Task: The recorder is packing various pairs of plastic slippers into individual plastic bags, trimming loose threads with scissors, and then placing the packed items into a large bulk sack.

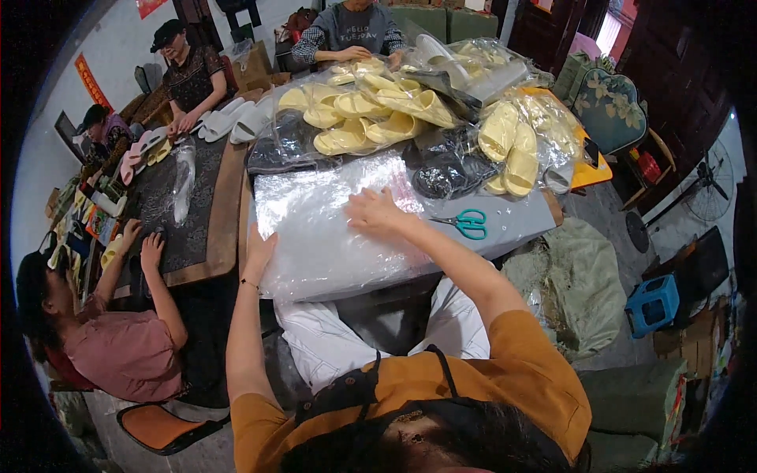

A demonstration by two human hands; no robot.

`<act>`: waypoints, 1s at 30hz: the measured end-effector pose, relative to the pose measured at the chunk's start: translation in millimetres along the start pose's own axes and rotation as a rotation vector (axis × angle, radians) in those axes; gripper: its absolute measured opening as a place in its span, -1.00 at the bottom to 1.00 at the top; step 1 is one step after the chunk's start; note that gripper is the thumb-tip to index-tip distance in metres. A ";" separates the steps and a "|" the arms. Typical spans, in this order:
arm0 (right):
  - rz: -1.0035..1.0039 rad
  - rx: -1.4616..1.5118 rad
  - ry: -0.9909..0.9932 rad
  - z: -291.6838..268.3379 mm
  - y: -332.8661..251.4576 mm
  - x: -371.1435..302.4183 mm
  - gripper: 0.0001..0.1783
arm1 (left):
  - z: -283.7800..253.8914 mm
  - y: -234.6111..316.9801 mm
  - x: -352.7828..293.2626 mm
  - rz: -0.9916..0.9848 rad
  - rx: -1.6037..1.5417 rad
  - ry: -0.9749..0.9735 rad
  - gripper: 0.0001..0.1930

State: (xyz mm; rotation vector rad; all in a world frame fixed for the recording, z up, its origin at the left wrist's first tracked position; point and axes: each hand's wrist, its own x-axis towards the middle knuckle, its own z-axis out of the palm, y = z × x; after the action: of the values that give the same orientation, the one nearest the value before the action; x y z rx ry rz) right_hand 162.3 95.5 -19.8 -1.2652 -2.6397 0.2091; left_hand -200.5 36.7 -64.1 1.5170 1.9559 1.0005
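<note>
A stack of clear plastic bags [315,260] lies flat on the table in front of me, shiny and reaching to the near edge. My right hand [374,210] rests on top of it, fingers spread and holding nothing. At the stack's left edge is my left hand [260,254], its fingers stretched out and its thumb apart along the plastic. Just right of my right hand lies a pair of scissors [470,224] with teal handles. Beyond the bags, yellow slippers [347,135] are heaped in clear plastic, with dark bagged slippers [453,175] beside them.
Three co-workers sit at or near the left table [206,213], which holds white slippers [225,122] and pink ones; another person [355,35] is across from me. On the right are a green sack [572,284], a blue stool [653,306] and a fan [708,185].
</note>
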 end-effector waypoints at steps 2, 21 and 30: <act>-0.093 -0.024 -0.013 5.8 1.0 -3.4 -0.32 | -14.7 -2.9 1.8 0.132 0.080 0.006 -0.35; 0.107 -0.057 0.125 22.4 0.6 -54.1 -0.27 | 26.7 53.3 -56.4 0.427 0.643 -0.074 -0.35; 0.098 -0.013 0.141 20.3 1.5 -61.4 -0.28 | 27.5 49.4 -55.6 0.434 0.665 -0.099 -0.35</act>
State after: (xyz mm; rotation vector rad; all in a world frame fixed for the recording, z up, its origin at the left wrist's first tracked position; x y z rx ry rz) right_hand 195.9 47.6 -47.4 -1.3624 -2.4675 0.1138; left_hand -134.2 -3.2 -46.8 2.3740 2.0376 0.4023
